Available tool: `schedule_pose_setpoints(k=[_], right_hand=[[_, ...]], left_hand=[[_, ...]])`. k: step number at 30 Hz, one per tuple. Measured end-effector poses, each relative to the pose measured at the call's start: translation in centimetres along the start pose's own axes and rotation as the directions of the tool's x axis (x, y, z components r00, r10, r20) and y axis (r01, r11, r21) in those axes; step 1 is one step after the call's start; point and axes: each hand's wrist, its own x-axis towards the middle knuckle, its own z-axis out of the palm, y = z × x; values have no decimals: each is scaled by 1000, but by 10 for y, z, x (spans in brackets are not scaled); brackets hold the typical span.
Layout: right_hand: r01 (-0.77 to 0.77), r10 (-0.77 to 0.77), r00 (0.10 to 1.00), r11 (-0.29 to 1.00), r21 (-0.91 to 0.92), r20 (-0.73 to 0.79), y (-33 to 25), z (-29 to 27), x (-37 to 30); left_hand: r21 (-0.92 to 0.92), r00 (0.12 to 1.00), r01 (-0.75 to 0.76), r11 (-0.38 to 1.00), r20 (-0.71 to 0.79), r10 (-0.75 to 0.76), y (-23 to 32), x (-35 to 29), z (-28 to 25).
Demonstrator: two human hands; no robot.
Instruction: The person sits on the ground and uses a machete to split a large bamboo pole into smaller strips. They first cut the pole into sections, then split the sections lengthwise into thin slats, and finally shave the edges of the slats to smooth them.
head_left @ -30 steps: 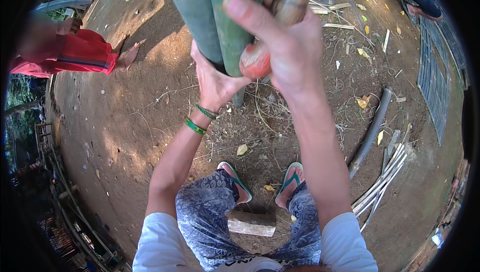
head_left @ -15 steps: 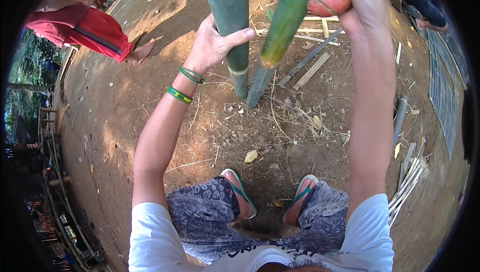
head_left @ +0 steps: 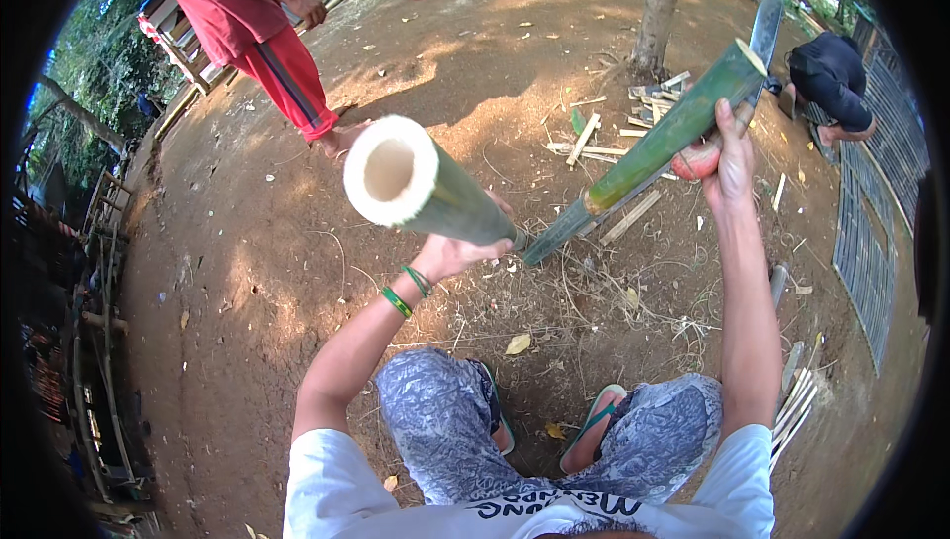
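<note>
My left hand (head_left: 463, 250) is wrapped round a thick green bamboo pole (head_left: 460, 193), whose pale, hollow cut end tilts up toward me. My right hand (head_left: 732, 168) is closed against a second green bamboo pole (head_left: 658, 133), which leans up to the right. That hand also has a machete with a grey blade (head_left: 767, 29) rising behind the pole and a round reddish part (head_left: 698, 159) below the fingers. The grip itself is partly hidden. Both poles slant down to the dirt, their lower ends close together in front of my feet.
A person in red (head_left: 262, 39) stands at the left, and another in dark clothes (head_left: 829, 79) crouches at the right beside slatted bamboo panels (head_left: 863, 252). Bamboo strips (head_left: 584, 141) lie on the ground near a tree trunk (head_left: 658, 19). Split sticks (head_left: 792, 408) lie at lower right.
The poles have spread apart at the top. The left one now tips leftward, showing its hollow end, and the right one leans rightward. The view has tilted up; the machete blade now shows.
</note>
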Motion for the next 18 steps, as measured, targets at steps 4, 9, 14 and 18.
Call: schedule_pose_setpoints(k=[4, 9, 14, 18], right_hand=[[-9, 8, 1000, 996, -92, -10, -22, -5, -32], [35, -39, 998, 995, -93, -40, -18, -7, -71], [12, -12, 997, 1000, -9, -80, -25, -21, -109], [39, -43, 993, 998, -41, -107, -36, -29, -119]], left_hand=[[37, 991, -111, 993, 82, 108, 10, -22, 28], [-473, 987, 124, 872, 145, -62, -27, -27, 39], [166, 923, -349, 922, 228, 308, 15, -33, 56], [190, 914, -353, 916, 281, 294, 37, -34, 63]])
